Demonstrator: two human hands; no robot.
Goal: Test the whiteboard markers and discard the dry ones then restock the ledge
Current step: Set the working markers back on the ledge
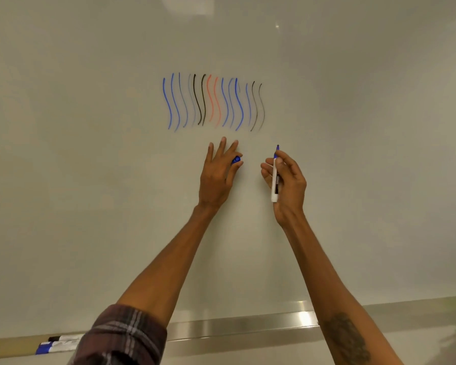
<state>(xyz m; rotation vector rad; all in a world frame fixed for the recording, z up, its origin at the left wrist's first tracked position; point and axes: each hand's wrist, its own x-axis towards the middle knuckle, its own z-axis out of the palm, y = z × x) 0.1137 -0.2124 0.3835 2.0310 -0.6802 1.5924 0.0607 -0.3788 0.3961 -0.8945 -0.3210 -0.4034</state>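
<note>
Whiteboard (90,127) fills almost the whole head view, pale and glossy. A row of wavy vertical test strokes (213,101) stands at mid-height: blue at the left, then grey, black, red, blue again, and thin black at the right end. Several strokes are faint.

Left hand (216,177) is raised just below the strokes, back toward the camera. Three fingers are straight and spread, pointing up the board. The thumb and forefinger pinch a blue cap (236,159), its open end facing the camera. Whether the fingertips touch the board cannot be told.

Right hand (290,185) is level with the left and near it, the two apart. Its fingers are curled round an uncapped marker (275,180) with a white barrel and a dark label. The marker stands nearly upright, blue tip uppermost, below the right end of the strokes. Contact between tip and board cannot be confirmed.

A metal ledge (234,327) runs along the bottom edge of the board. At its far left lie a black-capped marker (63,338) and a blue-capped marker (50,347), side by side and lengthwise, partly hidden by the left arm's plaid sleeve (121,338). The right forearm is bare and bears a dark tattoo (345,338).
</note>
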